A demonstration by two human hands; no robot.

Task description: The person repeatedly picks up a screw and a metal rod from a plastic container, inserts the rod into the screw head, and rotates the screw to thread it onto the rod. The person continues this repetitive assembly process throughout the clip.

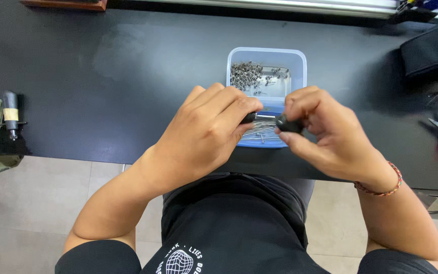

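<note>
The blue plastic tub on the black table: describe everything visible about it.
The tub is a small, rectangular, translucent pale-blue plastic container with rounded corners and no lid. It sits upright on the black table, near its front edge, straight ahead of the person. Inside, a heap of small grey metal parts lies towards the far left, and thin metal pins lie at the near end. The left hand and right hand hover over its near half; contact cannot be told.

Container: a clear, pale-blue plastic tub (266, 71), rectangular with rounded corners, stands at the middle of the black bench (102, 76), near its front edge, its near end hidden.
Contents: small grey metal parts heaped in its far left corner.
Label: a yellowish band on a dark cylinder (10, 115) off the left edge.
Signs, screens: none visible.
</note>
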